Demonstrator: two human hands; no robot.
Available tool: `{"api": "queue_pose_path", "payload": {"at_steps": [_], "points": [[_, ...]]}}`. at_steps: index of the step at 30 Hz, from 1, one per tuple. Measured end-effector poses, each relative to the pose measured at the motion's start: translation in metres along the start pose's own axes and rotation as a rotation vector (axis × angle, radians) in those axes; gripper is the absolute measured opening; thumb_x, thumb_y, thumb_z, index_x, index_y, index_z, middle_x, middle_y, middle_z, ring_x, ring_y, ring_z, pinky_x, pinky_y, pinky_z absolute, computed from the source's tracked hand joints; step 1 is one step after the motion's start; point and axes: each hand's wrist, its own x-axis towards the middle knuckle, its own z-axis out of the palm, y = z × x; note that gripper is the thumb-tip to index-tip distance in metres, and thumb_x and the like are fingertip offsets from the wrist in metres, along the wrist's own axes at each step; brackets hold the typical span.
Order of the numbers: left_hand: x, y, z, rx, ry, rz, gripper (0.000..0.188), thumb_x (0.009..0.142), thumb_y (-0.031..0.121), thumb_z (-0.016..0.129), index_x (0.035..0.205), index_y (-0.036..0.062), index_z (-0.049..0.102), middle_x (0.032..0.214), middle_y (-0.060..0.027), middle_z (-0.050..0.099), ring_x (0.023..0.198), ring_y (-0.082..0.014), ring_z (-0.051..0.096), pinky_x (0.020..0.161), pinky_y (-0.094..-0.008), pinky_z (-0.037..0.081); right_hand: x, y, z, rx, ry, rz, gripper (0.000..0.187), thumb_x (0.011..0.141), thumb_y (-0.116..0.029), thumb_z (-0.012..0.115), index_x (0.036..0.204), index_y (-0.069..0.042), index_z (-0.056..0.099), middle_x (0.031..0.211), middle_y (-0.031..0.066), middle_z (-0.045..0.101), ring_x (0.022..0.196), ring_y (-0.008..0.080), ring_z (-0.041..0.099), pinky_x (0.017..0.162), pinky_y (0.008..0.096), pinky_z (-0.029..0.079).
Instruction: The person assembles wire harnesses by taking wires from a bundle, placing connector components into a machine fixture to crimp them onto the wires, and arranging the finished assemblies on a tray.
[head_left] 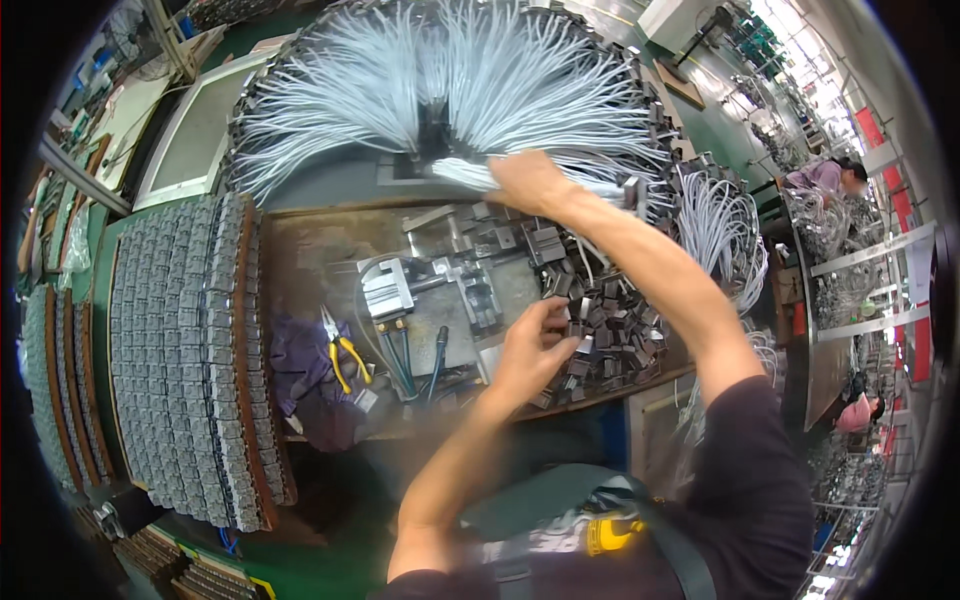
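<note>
My right hand (532, 184) reaches across to the far side of the bench, its fingers closed round a bundle of white cables (462, 174). My left hand (532, 350) is lower down, at the left edge of a pile of small dark metal blocks (615, 330). Its thumb and fingers are apart, and I see nothing between them. Left of this hand sits a metal fixture (468, 290) with a silver cylinder block (386, 290) and dark air hoses (398, 360).
Yellow-handled pliers (345, 358) lie on a dark purple cloth (305, 375). Stacked trays of grey parts (170, 350) stand at the left. A wide fan of white cables (350, 95) fills the far side. More cables (715, 225) hang at the right, where other people (825, 180) sit farther off.
</note>
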Motion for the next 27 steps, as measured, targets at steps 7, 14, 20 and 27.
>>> {"api": "queue_pose_path", "payload": {"at_steps": [7, 14, 20, 27], "points": [[-0.023, -0.009, -0.026, -0.042, 0.071, -0.099, 0.053, 0.088, 0.006, 0.076, 0.135, -0.0058, 0.055, 0.123, -0.0213, 0.067, 0.113, -0.0261, 0.068, 0.095, -0.0373, 0.057, -0.010, 0.017, 0.028, 0.381, -0.112, 0.126, 0.046, 0.100, -0.042, 0.061, 0.116, 0.001, 0.064, 0.098, 0.0296, 0.070, 0.098, 0.0470, 0.068, 0.087, 0.0556, 0.052], [-0.042, -0.010, -0.034, 0.020, 0.109, -0.107, 0.047, 0.090, 0.004, 0.075, 0.132, -0.0049, 0.058, 0.124, -0.0160, 0.068, 0.117, -0.0233, 0.066, 0.097, -0.0355, 0.056, -0.080, 0.033, -0.001, 0.299, 0.031, -0.003, 0.038, 0.092, -0.015, 0.064, 0.129, -0.006, 0.063, 0.109, 0.0215, 0.070, 0.104, 0.0413, 0.067, 0.093, 0.0493, 0.051], [-0.049, -0.017, -0.030, 0.043, 0.103, -0.121, 0.042, 0.091, 0.004, 0.074, 0.129, -0.0056, 0.060, 0.123, -0.0151, 0.068, 0.115, -0.0222, 0.067, 0.099, -0.0348, 0.055, -0.093, 0.028, -0.008, 0.270, -0.032, 0.054, 0.027, 0.089, -0.014, 0.064, 0.114, -0.005, 0.070, 0.114, 0.0198, 0.068, 0.105, 0.0384, 0.065, 0.092, 0.0454, 0.052], [-0.055, -0.012, -0.027, 0.008, 0.139, -0.166, 0.041, 0.091, 0.005, 0.075, 0.128, -0.0056, 0.061, 0.122, -0.0146, 0.068, 0.112, -0.0209, 0.067, 0.098, -0.0339, 0.054, -0.130, 0.014, -0.033, 0.075, -0.237, -0.065, 0.028, 0.079, -0.015, 0.072, 0.102, 0.000, 0.072, 0.134, 0.0224, 0.058, 0.127, 0.0378, 0.053, 0.109, 0.0467, 0.043]]}}
